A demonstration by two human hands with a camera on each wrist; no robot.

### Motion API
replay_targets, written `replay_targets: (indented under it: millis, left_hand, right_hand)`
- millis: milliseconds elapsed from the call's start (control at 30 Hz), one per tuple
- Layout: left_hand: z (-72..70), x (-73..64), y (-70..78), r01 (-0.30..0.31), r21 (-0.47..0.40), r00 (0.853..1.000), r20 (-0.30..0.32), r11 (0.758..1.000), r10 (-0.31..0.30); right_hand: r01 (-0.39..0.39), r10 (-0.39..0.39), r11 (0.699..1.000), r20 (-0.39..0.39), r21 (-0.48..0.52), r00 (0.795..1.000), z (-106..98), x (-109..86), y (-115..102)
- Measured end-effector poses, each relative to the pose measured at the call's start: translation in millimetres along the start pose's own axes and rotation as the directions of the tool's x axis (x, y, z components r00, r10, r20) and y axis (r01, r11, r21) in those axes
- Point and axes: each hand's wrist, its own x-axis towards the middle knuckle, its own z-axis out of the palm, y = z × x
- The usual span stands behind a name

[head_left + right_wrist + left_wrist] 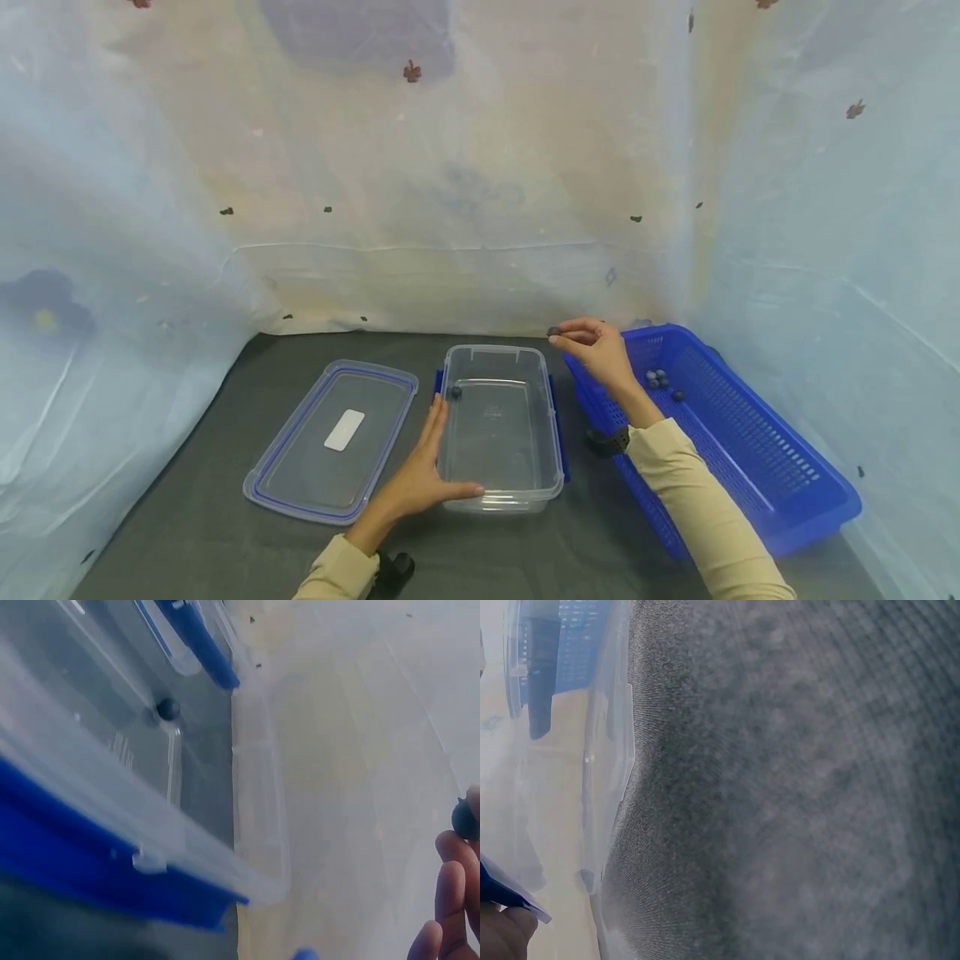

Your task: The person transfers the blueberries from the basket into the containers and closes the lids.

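My right hand [596,354] is raised by the far left corner of the blue basket [757,400], pinching a blueberry [553,331] between thumb and fingertips. The right wrist view also shows this dark round blueberry [466,819], with a small crown on it. A clear plastic container [498,458] stands left of the basket without its lid, and one blueberry [456,392] lies inside near its far left. Along the container's left side, my left hand [420,479] touches with straight fingers, its thumb against the near rim.
Several blueberries [656,379] lie in the basket. To the left, the container's lid [330,483] with a white label lies flat on the dark cloth [195,508]. Blue latch flaps [560,433] hang from the container's sides. Patterned sheeting [480,167] encloses the back and sides.
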Motion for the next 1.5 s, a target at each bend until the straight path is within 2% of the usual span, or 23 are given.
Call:
replay_targets:
  millis: [167,267,433,667,867,1133,1500]
  left_hand:
    - [-0.3,0.9,1.4,0.0,0.007,1.0,0.004,1.0,0.0]
    - [-0.1,1.4,1.2,-0.003,0.004,1.0,0.004,1.0,0.003]
    - [0.5,2.0,1.5,-0.014,-0.003,1.0,0.008,1.0,0.014]
    - [-0.6,2.7,1.3,-0.029,0.018,1.0,0.003,0.999,0.029]
    - [-2.8,0.5,4.2,-0.014,0.116,1.0,0.002,0.993,0.014]
    - [-2.8,-1.6,7.5,-0.049,0.288,0.998,-0.019,0.956,0.056]
    - [2.7,-3.0,9.3,-0.037,0.339,0.997,-0.058,0.94,0.06]
  right_hand:
    - [0.014,-0.014,0.999,0.005,0.048,1.0,16,2.7,-9]
    - [0.036,-0.036,0.997,-0.001,0.061,0.999,28,10.2,4]
    - [0.057,-0.058,0.997,0.021,0.047,0.998,47,12.0,5]
    - [0.01,-0.01,1.0,0.048,0.006,0.999,71,11.8,0]
    - [-0.022,0.021,1.0,0.058,0.013,0.998,88,16.3,3]
    - [-0.031,0.033,0.999,0.069,-0.032,0.997,108,21.4,9]
    - [-0.153,0.159,0.985,0.073,-0.084,0.985,129,27.9,23]
